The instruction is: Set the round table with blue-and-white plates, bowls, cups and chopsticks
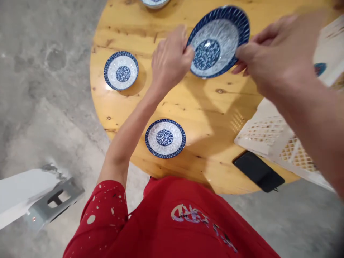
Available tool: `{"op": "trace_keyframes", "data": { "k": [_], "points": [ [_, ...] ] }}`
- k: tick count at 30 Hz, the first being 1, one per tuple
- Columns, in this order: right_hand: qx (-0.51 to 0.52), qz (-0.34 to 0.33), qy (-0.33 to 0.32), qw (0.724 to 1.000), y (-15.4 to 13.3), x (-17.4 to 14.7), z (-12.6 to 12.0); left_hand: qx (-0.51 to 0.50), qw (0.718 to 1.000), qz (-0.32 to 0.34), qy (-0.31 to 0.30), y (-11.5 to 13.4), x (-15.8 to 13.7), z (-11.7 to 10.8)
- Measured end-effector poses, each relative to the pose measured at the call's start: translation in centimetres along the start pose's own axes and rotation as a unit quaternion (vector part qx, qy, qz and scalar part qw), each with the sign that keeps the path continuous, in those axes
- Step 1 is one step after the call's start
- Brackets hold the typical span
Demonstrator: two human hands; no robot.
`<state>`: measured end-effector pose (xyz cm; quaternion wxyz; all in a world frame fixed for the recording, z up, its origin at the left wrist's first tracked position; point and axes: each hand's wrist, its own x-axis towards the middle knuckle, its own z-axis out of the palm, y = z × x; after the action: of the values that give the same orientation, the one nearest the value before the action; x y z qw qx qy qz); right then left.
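At six o'clock, nearest of all, a red shirt [172, 240] with a printed motif is seen, and at eight o'clock a grey metal bracket [66, 195] is shown above the concrete floor [53, 125]. At four o'clock a dark phone [258, 171] is laid face up near the edge of the round wooden table [123, 114]. Just beyond it, at three o'clock, a white lattice basket [258, 129] is partly covered from view by the right forearm. Near the centre a blue-rimmed plate [165, 138] is set flat on the wood, and at ten o'clock a second blue-rimmed dish [120, 70] is placed near the table's left edge. At one o'clock a larger tilted dish [219, 41] is held above the table, its patterned inside turned toward the viewer. Its left rim is gripped by the left hand [171, 59], slightly blurred; its right rim is pinched by the right hand [276, 59], with thumb and fingers closed on it. Farthest off, near twelve o'clock, another dish [155, 3] is cut by the frame.
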<state>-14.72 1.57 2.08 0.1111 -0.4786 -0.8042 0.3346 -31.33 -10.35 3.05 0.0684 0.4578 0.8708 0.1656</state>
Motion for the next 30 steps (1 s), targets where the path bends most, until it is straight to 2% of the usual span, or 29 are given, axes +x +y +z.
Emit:
{"op": "trace_keyframes", "data": {
  "k": [2, 5, 9, 13, 19, 30],
  "points": [
    [0.019, -0.005, 0.003, 1.000, -1.2, -3.9, 1.0, -0.013, 1.000, -0.013, -0.012, -1.6, -4.0, -0.7],
    [0.079, 0.040, -0.046, 0.995, -1.4, -9.2, 3.8, -0.038, 0.996, -0.048, -0.062, -4.1, -9.8, -0.4],
    [0.113, 0.113, -0.113, 0.981, 0.7, -14.8, 8.1, -0.065, 0.984, -0.096, -0.132, -7.0, -16.1, 1.7],
    [0.120, 0.144, -0.130, 0.974, 2.8, -18.7, 11.5, -0.076, 0.973, -0.118, -0.185, -9.1, -20.1, 4.1],
    [0.100, 0.148, -0.121, 0.976, 4.7, -20.8, 13.9, -0.092, 0.968, -0.113, -0.205, -10.4, -22.1, 6.1],
    [0.091, 0.166, -0.132, 0.973, 4.9, -20.5, 14.3, -0.066, 0.967, -0.105, -0.221, -10.5, -21.3, 6.5]
  ]
}}
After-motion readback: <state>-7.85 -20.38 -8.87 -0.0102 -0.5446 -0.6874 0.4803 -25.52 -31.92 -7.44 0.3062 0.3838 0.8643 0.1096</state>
